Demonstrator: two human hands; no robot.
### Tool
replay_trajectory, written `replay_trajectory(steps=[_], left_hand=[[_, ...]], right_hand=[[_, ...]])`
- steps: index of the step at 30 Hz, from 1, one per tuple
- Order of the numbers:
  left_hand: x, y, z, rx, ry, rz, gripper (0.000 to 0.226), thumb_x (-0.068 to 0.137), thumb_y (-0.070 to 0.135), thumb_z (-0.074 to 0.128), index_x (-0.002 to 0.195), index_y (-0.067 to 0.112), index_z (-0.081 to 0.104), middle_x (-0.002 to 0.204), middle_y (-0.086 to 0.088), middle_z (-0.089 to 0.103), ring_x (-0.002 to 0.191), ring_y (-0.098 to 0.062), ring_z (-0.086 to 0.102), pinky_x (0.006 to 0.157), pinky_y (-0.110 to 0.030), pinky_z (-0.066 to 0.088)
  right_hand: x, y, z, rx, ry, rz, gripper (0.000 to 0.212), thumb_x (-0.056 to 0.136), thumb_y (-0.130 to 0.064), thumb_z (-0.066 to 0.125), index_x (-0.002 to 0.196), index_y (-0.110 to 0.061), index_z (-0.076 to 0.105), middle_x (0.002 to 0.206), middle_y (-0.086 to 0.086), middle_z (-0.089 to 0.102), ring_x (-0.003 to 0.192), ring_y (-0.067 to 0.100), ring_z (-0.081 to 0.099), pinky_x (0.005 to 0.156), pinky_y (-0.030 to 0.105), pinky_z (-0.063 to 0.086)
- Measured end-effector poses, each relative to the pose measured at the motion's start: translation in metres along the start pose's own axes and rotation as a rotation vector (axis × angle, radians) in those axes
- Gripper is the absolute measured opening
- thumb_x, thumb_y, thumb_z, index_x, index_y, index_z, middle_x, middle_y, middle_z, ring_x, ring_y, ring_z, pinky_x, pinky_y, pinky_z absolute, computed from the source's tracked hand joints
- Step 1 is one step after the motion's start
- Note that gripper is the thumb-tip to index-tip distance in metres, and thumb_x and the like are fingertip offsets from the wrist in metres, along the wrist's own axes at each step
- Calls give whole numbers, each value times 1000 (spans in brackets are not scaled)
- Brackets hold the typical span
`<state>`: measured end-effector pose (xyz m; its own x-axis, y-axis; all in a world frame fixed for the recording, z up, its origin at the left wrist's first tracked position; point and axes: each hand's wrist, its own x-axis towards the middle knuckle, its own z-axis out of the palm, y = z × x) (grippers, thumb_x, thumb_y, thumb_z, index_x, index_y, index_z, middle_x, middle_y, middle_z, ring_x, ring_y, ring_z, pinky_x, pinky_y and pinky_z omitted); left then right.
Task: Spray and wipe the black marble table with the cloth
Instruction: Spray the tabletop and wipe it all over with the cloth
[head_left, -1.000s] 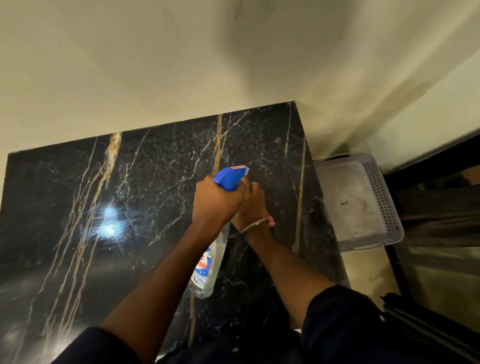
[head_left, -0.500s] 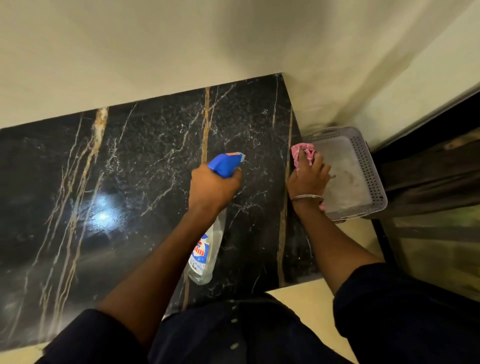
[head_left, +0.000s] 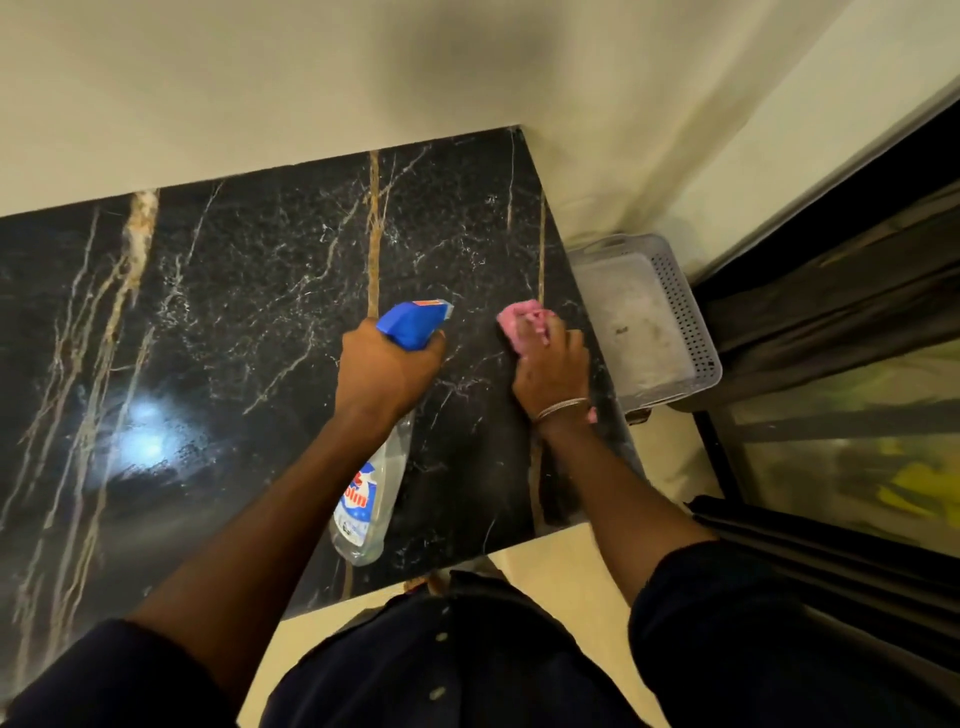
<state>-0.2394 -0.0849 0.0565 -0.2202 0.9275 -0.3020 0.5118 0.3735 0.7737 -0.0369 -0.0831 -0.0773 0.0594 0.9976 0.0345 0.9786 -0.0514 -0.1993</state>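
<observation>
The pink cloth (head_left: 522, 323) lies bunched on the black marble worktop (head_left: 249, 312) near its 3 o'clock edge, the right hand (head_left: 553, 371) with its grip clamped on it. At 9 o'clock of it the left hand (head_left: 387, 371) clasps a spray bottle (head_left: 371, 493); a grey basket (head_left: 670, 312) sits beyond the edge at 3 o'clock

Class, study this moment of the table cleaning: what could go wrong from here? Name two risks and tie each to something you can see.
1. The right hand wipes with the pink cloth close to the table's right edge, so it could slip off towards the grey basket.
2. The left hand aims the spray bottle towards the cloth hand and may wet it.
</observation>
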Motion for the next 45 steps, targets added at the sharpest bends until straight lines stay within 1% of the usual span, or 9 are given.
replay_trajectory(steps=[4,9,16,21,28,33,37,41,45], left_hand=[[-14,-7,-3,-6,2,15,29,79,32,70,69,10,55,58,-1,52,48,-11,46,49,-27,43],[-31,-19,-8,6,-59,41,23,83,29,69,72,15,54,60,0,52,49,-9,47,49,-21,43],[-47,-25,-3,1,-83,65,23,81,31,71,72,18,55,57,4,51,48,-6,46,50,-20,42],[-53,-23,-2,42,-84,75,21,82,30,71,79,14,57,60,4,52,50,-5,48,49,-17,39],[-62,-27,-4,46,-126,111,17,85,26,68,81,14,57,62,2,52,51,-6,48,51,-16,40],[-68,-32,1,47,-113,122,17,84,30,68,82,18,57,63,3,55,54,-7,53,55,-21,45],[-77,-35,3,31,-124,98,17,83,33,68,83,20,57,66,0,59,57,-11,56,60,-29,53],[-88,-30,6,19,-106,83,17,85,28,68,77,22,54,63,3,55,54,-8,52,55,-23,46],[-99,-28,9,15,-95,105,15,84,25,68,80,18,56,61,3,53,52,-7,50,53,-19,43]], right_hand=[[-4,48,-11,-40,60,227,54,77,-20,57,131,-19,52,127,18,51,100,40,48,78,45,44],[-28,15,-4,-17,54,353,52,80,-20,60,132,-20,50,131,19,47,105,38,46,82,43,41],[-80,-79,13,48,1,-35,60,81,-20,58,137,-22,39,130,14,50,93,28,50,75,37,44],[-81,-55,7,21,-72,-243,59,76,-20,64,131,-21,44,131,15,51,91,30,52,72,37,43],[-81,64,-15,-56,29,184,57,77,-18,59,134,-19,50,124,18,51,96,37,48,77,42,42],[-98,63,-14,-12,61,390,56,77,-16,63,132,-19,51,129,21,48,103,40,46,82,47,44],[-124,13,-6,-7,62,269,48,82,-25,55,129,-20,49,129,18,51,102,37,51,82,43,42],[-155,-35,7,9,34,66,59,80,-21,63,136,-26,45,131,13,52,101,30,52,78,38,45],[-168,-28,8,-33,-32,-113,69,76,-20,67,140,-29,43,133,11,50,103,29,52,78,35,44]])
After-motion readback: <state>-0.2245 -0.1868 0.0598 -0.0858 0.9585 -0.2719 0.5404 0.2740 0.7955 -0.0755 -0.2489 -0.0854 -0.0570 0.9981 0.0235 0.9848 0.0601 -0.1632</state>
